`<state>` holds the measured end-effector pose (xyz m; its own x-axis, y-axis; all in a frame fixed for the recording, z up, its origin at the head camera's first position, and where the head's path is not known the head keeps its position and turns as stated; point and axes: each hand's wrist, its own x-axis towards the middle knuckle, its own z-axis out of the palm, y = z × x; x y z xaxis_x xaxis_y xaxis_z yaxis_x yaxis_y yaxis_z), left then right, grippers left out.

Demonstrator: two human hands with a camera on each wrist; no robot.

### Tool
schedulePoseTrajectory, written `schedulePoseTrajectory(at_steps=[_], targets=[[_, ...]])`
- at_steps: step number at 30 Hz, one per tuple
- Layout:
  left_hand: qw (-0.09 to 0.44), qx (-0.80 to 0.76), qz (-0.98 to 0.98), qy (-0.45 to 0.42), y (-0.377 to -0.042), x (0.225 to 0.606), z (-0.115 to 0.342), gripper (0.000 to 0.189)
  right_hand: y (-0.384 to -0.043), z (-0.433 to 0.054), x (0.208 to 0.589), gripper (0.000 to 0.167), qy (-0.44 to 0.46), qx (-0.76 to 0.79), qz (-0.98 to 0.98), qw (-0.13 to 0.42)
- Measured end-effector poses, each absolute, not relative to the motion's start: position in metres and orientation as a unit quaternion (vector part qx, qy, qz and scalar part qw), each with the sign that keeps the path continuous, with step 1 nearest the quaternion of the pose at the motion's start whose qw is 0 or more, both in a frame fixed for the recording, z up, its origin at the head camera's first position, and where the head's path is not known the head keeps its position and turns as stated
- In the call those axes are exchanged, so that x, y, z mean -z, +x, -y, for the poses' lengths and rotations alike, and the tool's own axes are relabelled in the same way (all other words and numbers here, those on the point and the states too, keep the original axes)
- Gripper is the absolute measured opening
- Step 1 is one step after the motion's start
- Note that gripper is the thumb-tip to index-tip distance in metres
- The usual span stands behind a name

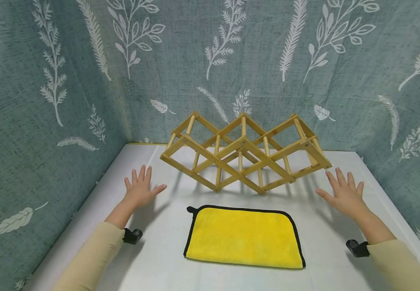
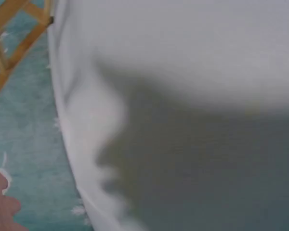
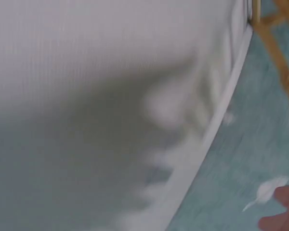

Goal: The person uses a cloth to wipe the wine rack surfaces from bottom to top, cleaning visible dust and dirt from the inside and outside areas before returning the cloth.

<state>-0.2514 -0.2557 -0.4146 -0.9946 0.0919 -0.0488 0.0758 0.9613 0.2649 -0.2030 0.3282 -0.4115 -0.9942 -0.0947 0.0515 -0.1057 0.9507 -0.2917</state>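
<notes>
A wooden lattice rack (image 1: 240, 174), with crossed slats and round dowels, stands at the back of the white table. In front of it lies a folded yellow cloth (image 1: 244, 238) with black edging and a small loop at its upper left corner. My left hand (image 1: 141, 190) hovers left of the cloth, fingers spread, holding nothing. On the other side my right hand (image 1: 345, 196) is also raised with spread fingers, near the rack's right end but apart from it. Each wrist view catches only part of a hand, with its shadow on the table.
The white table (image 1: 166, 266) reaches back to a teal curtain (image 1: 261, 52) with white leaf prints, which hangs behind it and on both sides. A black wrist camera (image 1: 133, 236) sits under the left wrist and another black camera (image 1: 357, 248) under the right.
</notes>
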Motion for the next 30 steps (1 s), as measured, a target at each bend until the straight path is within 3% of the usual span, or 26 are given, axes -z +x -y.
schedulePoseTrajectory(at_steps=[7,13,18,25,30], targets=[[-0.018,-0.168,-0.984,0.061,-0.256,0.381,0.254,0.099,-0.191,-0.293,0.413,0.081,0.081,-0.157,0.984,-0.013],[-0.078,-0.203,-0.970,0.110,-0.265,0.346,0.235,0.092,-0.183,-0.267,0.425,0.068,0.154,-0.141,0.978,0.022],[-0.080,-0.256,-0.953,0.144,-0.269,0.316,0.213,0.084,-0.177,-0.244,0.436,0.067,0.195,-0.159,0.968,-0.004],[-0.093,-0.324,-0.921,0.198,-0.283,0.300,0.189,0.077,-0.176,-0.228,0.447,0.073,0.152,-0.213,0.963,-0.069],[-0.110,-0.348,-0.901,0.234,-0.291,0.304,0.178,0.073,-0.179,-0.223,0.450,0.063,0.114,-0.219,0.964,-0.095]])
